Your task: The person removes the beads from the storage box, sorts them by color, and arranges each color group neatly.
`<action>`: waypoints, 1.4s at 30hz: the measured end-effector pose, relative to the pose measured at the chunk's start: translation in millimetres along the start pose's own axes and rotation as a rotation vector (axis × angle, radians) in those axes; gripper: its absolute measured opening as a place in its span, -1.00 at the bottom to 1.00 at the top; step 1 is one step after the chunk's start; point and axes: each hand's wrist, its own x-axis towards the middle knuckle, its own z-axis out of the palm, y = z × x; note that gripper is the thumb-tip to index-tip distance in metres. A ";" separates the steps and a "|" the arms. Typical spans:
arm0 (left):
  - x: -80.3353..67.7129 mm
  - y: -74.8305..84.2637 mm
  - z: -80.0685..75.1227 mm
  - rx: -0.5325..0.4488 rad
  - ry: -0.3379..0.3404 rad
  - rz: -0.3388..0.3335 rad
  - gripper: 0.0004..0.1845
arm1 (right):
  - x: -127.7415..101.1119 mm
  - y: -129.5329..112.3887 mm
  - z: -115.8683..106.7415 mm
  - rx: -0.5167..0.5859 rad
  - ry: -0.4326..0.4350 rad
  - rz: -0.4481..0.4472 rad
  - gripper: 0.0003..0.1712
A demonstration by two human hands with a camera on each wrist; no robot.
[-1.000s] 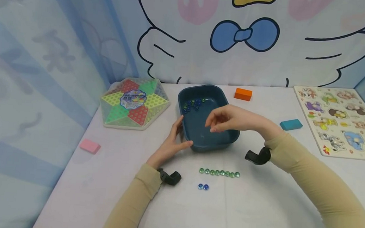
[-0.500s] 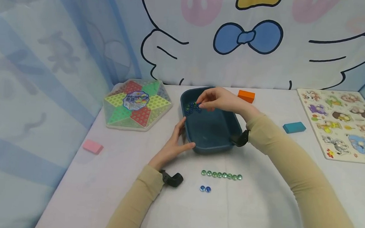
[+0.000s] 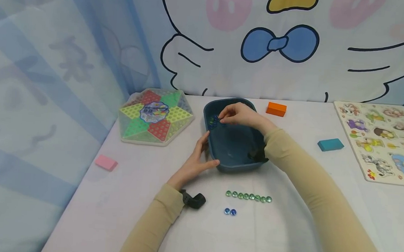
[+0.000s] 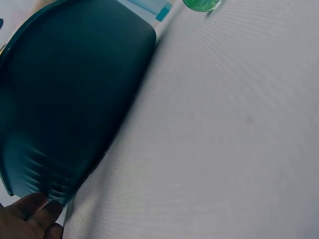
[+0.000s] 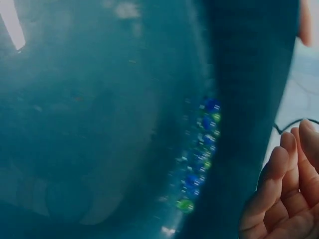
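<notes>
A dark blue plastic bin [image 3: 236, 157] stands on the white table with blue and green glass marbles [image 5: 199, 154] gathered along one inner side. My left hand [image 3: 195, 164] rests against the bin's near left corner, its thumb at the front and its fingers [image 4: 45, 211] touching the ridged outer wall. Over the marbles at the bin's far left, my right hand [image 3: 241, 116] hangs with bent fingers; whether a marble sits between its fingertips cannot be seen. In front of the bin lie a row of several green marbles [image 3: 248, 196] and two blue marbles [image 3: 230, 212].
A hexagonal Chinese checkers box [image 3: 154, 119] stands left of the bin, a pink block [image 3: 106, 162] nearer. To the right are an orange block [image 3: 276, 109], a teal block [image 3: 331, 144] and an animal puzzle board [image 3: 385, 142]. A printed curtain hangs behind.
My right hand has moved from above the bin's middle to the marbles at its far left, staying near them over the last half second. My left hand keeps its place on the bin.
</notes>
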 end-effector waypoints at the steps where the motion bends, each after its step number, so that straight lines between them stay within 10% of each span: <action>1: -0.1 0.1 0.2 0.001 0.001 0.002 -0.05 | 1.1 1.5 1.9 -0.015 -0.001 0.003 -0.72; 19: -0.4 2.6 1.8 0.002 0.004 0.011 -0.04 | 12.7 7.2 12.6 -0.203 0.149 0.267 -0.79; 42: -2.6 1.4 0.6 0.008 0.006 0.030 -0.04 | 22.3 16.0 16.0 -0.217 0.085 0.251 -0.84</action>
